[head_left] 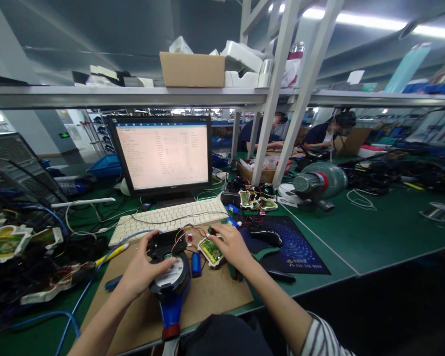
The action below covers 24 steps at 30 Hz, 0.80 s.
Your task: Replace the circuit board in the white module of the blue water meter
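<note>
My left hand (142,269) is wrapped round a round black device (171,278) with a pale disc face and a black open housing (167,243) above it. A blue handle-like part (171,311) with a red ring extends below the device. My right hand (229,244) pinches a small dark green connector (211,230) with wires, just above a green circuit board (210,251) in a white frame. Thin coloured wires run between housing and board. A blue cylinder (196,264) lies between them on the brown cardboard (218,291).
Behind the cardboard stand a white keyboard (170,217) and a monitor (163,155). A black mouse (267,236) sits on a dark mat (304,252) at the right. Cables and boards crowd the left. Two people work beyond the shelf posts.
</note>
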Each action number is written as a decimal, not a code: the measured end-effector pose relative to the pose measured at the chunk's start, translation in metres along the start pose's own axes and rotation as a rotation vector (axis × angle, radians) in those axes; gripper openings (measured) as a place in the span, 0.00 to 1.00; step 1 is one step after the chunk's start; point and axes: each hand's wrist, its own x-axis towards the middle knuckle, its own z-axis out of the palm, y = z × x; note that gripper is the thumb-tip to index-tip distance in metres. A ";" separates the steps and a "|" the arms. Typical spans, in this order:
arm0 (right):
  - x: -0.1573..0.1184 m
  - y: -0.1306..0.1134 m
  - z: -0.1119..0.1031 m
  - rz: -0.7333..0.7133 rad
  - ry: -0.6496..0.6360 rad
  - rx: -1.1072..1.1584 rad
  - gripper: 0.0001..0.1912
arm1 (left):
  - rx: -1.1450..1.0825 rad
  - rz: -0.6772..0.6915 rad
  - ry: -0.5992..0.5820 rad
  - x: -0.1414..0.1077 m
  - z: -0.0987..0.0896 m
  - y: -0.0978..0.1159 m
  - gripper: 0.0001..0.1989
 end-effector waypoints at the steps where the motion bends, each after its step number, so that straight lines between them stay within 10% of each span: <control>1: 0.001 0.000 -0.001 0.001 -0.017 0.023 0.11 | -0.002 0.002 0.001 0.000 0.000 -0.001 0.44; 11: -0.002 0.001 -0.023 -0.047 -0.105 0.011 0.12 | 0.138 0.032 0.015 0.000 -0.003 0.000 0.44; 16: -0.004 0.004 -0.015 -0.070 -0.065 -0.012 0.13 | 0.541 0.444 0.172 -0.002 0.006 0.034 0.31; 24: -0.005 0.000 -0.015 -0.050 -0.026 -0.048 0.13 | 0.763 0.443 -0.355 0.030 0.058 0.095 0.13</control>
